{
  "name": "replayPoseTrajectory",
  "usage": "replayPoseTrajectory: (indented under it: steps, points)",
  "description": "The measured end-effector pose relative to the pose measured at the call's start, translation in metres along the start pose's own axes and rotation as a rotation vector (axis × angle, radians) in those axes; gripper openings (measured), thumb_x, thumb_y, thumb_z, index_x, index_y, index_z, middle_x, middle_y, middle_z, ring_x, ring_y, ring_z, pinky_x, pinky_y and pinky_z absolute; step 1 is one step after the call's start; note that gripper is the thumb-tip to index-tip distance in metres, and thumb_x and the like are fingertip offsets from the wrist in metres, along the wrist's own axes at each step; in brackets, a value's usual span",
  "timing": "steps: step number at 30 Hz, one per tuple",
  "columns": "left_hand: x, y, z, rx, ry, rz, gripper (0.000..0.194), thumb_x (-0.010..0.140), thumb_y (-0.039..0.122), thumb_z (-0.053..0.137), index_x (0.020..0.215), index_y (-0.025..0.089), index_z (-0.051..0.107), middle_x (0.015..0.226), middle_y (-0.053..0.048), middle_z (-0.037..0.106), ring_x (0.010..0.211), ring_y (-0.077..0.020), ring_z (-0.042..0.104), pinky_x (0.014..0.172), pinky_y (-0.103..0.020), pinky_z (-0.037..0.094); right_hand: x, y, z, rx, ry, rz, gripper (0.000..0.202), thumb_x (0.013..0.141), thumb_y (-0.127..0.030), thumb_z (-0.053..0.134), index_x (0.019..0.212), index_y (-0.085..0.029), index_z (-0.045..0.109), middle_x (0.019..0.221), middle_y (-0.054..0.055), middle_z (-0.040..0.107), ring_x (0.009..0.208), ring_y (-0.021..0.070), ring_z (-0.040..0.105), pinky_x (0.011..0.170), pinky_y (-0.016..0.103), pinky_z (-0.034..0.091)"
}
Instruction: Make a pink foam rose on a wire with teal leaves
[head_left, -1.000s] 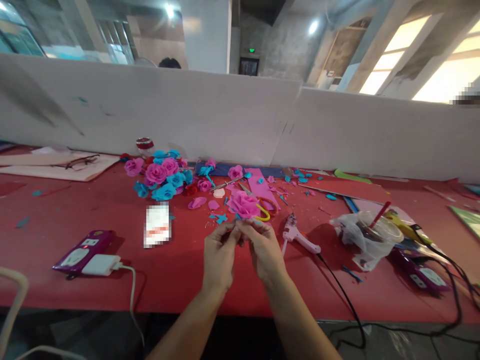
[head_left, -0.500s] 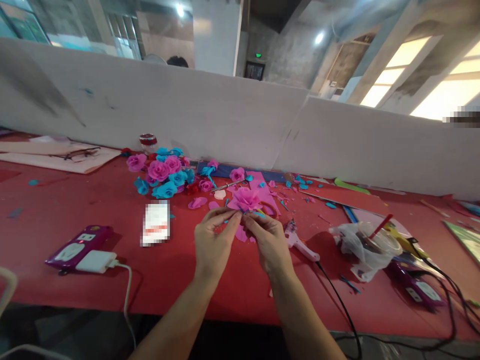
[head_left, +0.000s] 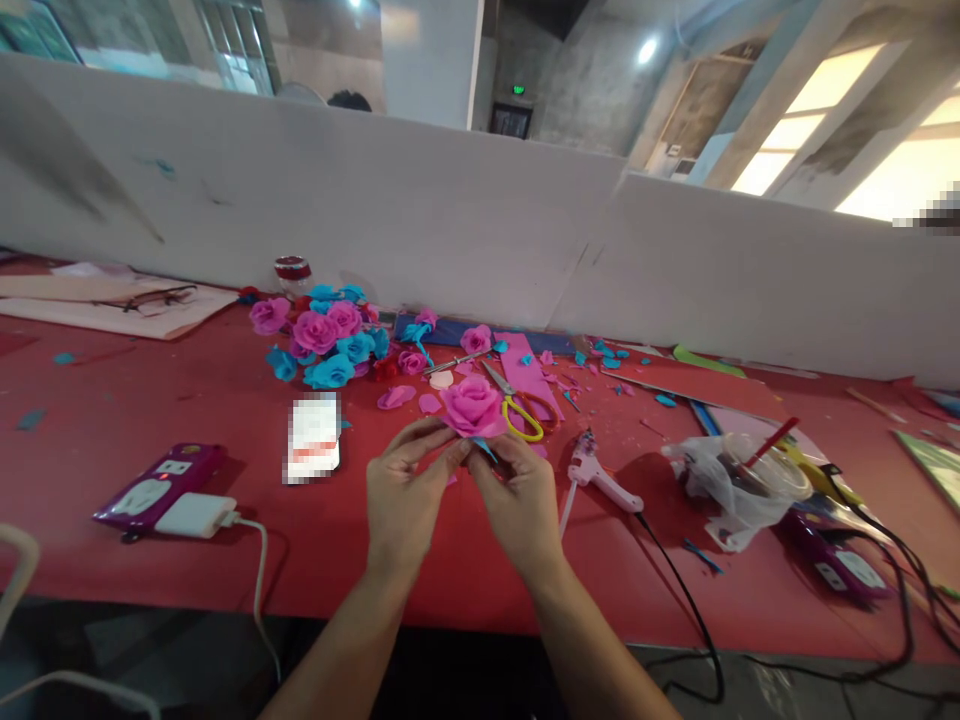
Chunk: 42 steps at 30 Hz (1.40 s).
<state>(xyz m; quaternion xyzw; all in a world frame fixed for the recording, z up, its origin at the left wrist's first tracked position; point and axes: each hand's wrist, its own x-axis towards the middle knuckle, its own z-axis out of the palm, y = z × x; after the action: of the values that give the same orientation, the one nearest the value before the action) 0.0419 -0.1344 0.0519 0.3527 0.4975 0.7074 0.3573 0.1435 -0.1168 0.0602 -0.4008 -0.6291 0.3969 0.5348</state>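
Note:
Between my two hands is a pink paper flower (head_left: 474, 404) with layered petals, its bloom facing up and a bit of blue under it. My left hand (head_left: 409, 490) pinches its base from the left, thumb and fingers together. From the right, my right hand (head_left: 519, 500) grips the same base, its fingertips meeting the left ones. Just beyond the flower lie scissors (head_left: 523, 412) with yellow and orange handles, on a pink paper strip (head_left: 529, 365). A pale pink glue gun (head_left: 604, 480) rests right of my right hand.
A cluster of pink and blue paper flowers (head_left: 322, 335) stands at the back left. Nearer lie a blurred white object (head_left: 313, 440) and a purple power strip (head_left: 161, 490) with a charger. On the right are a bagged cup (head_left: 761, 480) and cables. A white partition (head_left: 375, 210) closes the far edge.
Both hands have moved slightly left and nearer to me with the pink flower, which has turned. The scissors behind it now show more fully.

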Motion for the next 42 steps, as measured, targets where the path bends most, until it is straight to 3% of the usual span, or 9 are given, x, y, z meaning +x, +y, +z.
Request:
replayPoseTrajectory:
  steps: [3,7,13,17,24,33,36,38,42]
  points:
    - [0.001,0.003,-0.002,-0.183,-0.043,-0.097,0.02,0.063,0.024,0.08,0.083,0.022,0.078,0.102,-0.005,0.071,0.096,-0.021,0.065,0.082,-0.03,0.052,-0.003,-0.005,0.003,-0.092,0.017,-0.096,0.015,0.081,-0.015,0.059,0.081,-0.021,0.072,0.077,0.002,0.063,0.069,0.0148,0.059,0.064,0.027,0.048]
    - [0.005,-0.002,-0.005,-0.391,-0.057,-0.238,0.018,0.056,0.022,0.084,0.071,0.018,0.076,0.082,-0.005,0.073,0.084,-0.0199,0.067,0.079,-0.032,0.053,-0.006,-0.008,0.007,-0.186,0.027,-0.184,0.02,0.084,-0.013,0.054,0.089,-0.021,0.072,0.085,0.004,0.064,0.07,0.0144,0.06,0.065,0.028,0.05]
    - [0.008,-0.011,-0.008,-0.53,-0.136,-0.419,0.016,0.06,0.026,0.083,0.07,0.019,0.074,0.076,-0.003,0.073,0.078,-0.0174,0.068,0.08,-0.032,0.053,-0.009,-0.003,0.013,-0.128,0.041,-0.15,0.017,0.081,-0.012,0.057,0.088,-0.019,0.071,0.085,0.005,0.064,0.07,0.014,0.06,0.066,0.028,0.051]
    - [0.005,-0.009,-0.008,-0.518,-0.106,-0.396,0.02,0.053,0.024,0.086,0.065,0.019,0.071,0.071,-0.002,0.072,0.077,-0.0182,0.068,0.078,-0.032,0.054,-0.01,-0.004,0.013,-0.017,0.097,-0.107,0.014,0.079,-0.013,0.061,0.086,-0.021,0.07,0.079,0.002,0.065,0.071,0.0144,0.058,0.065,0.028,0.048]
    - [0.001,-0.002,-0.006,-0.419,-0.132,-0.261,0.016,0.058,0.027,0.083,0.068,0.021,0.072,0.075,-0.003,0.073,0.085,-0.0208,0.068,0.079,-0.034,0.054,-0.009,-0.007,0.009,0.168,0.148,-0.098,0.009,0.077,-0.017,0.069,0.083,-0.023,0.071,0.077,0.001,0.064,0.073,0.0153,0.057,0.068,0.029,0.048]
    - [-0.014,0.008,0.0,-0.306,-0.002,-0.131,0.023,0.052,0.033,0.085,0.053,0.021,0.065,0.054,0.002,0.063,0.063,-0.0141,0.061,0.066,-0.027,0.052,-0.021,-0.002,0.007,0.458,0.139,-0.102,0.025,0.074,-0.014,0.074,0.093,-0.03,0.073,0.084,0.0,0.064,0.077,0.0158,0.059,0.073,0.031,0.048]
    - [-0.015,0.01,0.0,-0.32,0.054,-0.133,0.029,0.045,0.03,0.088,0.052,0.02,0.061,0.053,0.004,0.06,0.057,-0.0106,0.056,0.063,-0.024,0.051,-0.023,-0.008,0.007,0.431,0.132,-0.129,0.021,0.074,-0.013,0.073,0.087,-0.03,0.075,0.083,0.001,0.063,0.078,0.0161,0.058,0.073,0.032,0.049]
    - [-0.014,0.009,0.0,-0.372,0.031,-0.182,0.03,0.044,0.028,0.088,0.058,0.02,0.063,0.057,0.005,0.061,0.059,-0.0095,0.056,0.064,-0.022,0.051,-0.023,-0.012,0.007,0.415,0.151,-0.152,0.022,0.074,-0.011,0.073,0.085,-0.031,0.075,0.081,0.001,0.063,0.077,0.0161,0.059,0.071,0.031,0.049]
    - [-0.011,0.003,-0.002,-0.412,-0.08,-0.286,0.023,0.06,0.029,0.082,0.074,0.021,0.066,0.068,0.001,0.064,0.074,-0.0146,0.063,0.07,-0.025,0.053,-0.025,-0.019,0.01,0.376,0.183,-0.196,0.026,0.075,-0.008,0.07,0.086,-0.031,0.075,0.08,0.001,0.063,0.074,0.0151,0.059,0.066,0.03,0.05]
